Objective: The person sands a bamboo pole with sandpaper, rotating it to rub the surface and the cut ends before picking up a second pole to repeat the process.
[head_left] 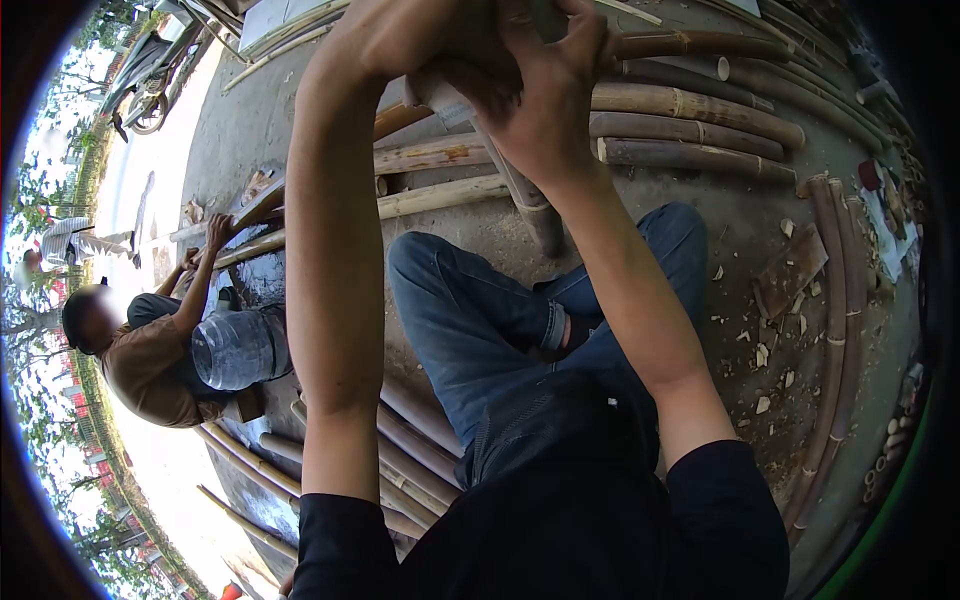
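My left hand (pixel 425 35) reaches to the top edge of the view, bent at the wrist, its fingers mostly in shadow. Right beside it, my right hand (pixel 545 105) has its fingers curled inward. A pale brown, sheet-like piece (pixel 447 103) shows between and below the two hands; I cannot tell what it is. Below the hands a dark bamboo pole (pixel 540 222) slants down toward my crossed legs (pixel 460 300). Its upper part is hidden behind my right hand.
Several bamboo poles (pixel 695 105) lie on the concrete floor ahead, others (pixel 838 340) at right near wood chips (pixel 762 355). At left another person (pixel 150 365) crouches, hands on a pole, beside a clear plastic water jug (pixel 240 350). A motorbike (pixel 150 100) stands behind.
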`<act>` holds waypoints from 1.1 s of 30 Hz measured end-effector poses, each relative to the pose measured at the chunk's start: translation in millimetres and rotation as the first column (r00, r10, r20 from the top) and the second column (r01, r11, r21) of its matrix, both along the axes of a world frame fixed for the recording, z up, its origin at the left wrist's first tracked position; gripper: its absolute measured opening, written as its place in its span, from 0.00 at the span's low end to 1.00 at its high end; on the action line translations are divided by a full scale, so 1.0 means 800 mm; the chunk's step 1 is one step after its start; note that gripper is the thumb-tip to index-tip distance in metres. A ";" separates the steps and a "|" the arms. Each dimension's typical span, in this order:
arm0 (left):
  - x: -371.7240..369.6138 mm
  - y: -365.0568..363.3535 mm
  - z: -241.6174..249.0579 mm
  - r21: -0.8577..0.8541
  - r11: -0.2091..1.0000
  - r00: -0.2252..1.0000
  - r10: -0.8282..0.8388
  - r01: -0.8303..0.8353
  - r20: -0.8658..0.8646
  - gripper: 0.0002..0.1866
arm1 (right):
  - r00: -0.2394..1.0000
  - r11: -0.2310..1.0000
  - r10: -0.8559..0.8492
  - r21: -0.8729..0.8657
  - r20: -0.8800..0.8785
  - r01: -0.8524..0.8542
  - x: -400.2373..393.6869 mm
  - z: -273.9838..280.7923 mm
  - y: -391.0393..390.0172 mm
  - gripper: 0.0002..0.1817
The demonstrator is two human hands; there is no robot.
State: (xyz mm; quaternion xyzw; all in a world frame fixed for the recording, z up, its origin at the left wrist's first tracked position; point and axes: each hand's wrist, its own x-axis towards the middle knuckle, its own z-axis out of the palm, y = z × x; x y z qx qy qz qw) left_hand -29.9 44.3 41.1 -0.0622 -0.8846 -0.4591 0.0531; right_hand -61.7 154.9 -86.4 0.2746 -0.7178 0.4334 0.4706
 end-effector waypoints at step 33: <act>0.030 0.024 0.014 -0.475 0.799 0.929 0.339 -0.368 -0.148 0.51 | 0.640 0.778 0.603 -0.175 0.476 -0.603 -0.003 -0.124 -0.002 0.32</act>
